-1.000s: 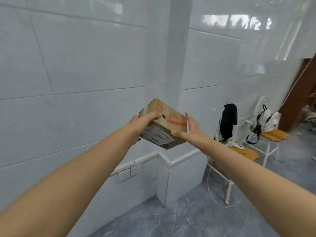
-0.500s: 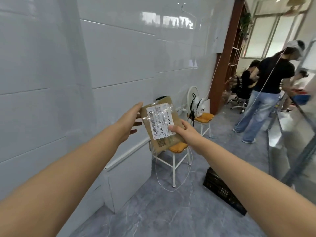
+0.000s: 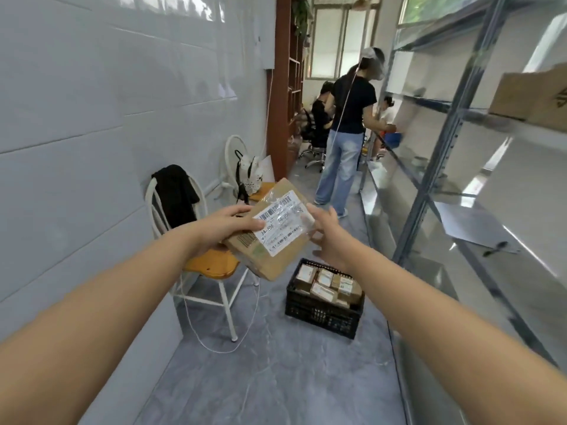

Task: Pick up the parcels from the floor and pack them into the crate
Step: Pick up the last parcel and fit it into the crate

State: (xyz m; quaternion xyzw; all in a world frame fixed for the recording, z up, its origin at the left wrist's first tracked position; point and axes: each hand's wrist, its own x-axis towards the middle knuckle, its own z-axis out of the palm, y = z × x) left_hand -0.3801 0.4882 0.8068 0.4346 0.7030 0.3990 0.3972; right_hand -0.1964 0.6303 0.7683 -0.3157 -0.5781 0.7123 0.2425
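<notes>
Leftmost, beside the tiled wall, stands a white chair (image 3: 214, 268) with a black garment (image 3: 176, 194) over its back, and a white cable (image 3: 211, 345) loops on the floor under it. Over the chair's orange seat, the left hand (image 3: 228, 223) grips the parcel (image 3: 276, 237) at its left edge, thumb pressed on the shipping label and fingers curled beneath. The parcel is a flat cardboard box held in the air, label up, tilted with its near corner low. At its right edge is the right hand (image 3: 326, 234), fingers loosely spread and only touching the cardboard, so the left hand seems to carry the weight.

Below and slightly to the right sits the black crate (image 3: 322, 314) on the floor, already holding a layer of packed parcels (image 3: 325, 279) that fills most of it. The step in hand looks like carrying this parcel over and setting it in. To do that well, close the right hand on the far edge first, level the box, then lower it flat onto the layer — a tilted drop could catch the crate's rim. Step around the cable on the way.

Farther right, a person in a black shirt (image 3: 349, 118) stands well apart at the metal shelving (image 3: 435, 167), which bears a cardboard box (image 3: 534, 96) on an upper shelf.
</notes>
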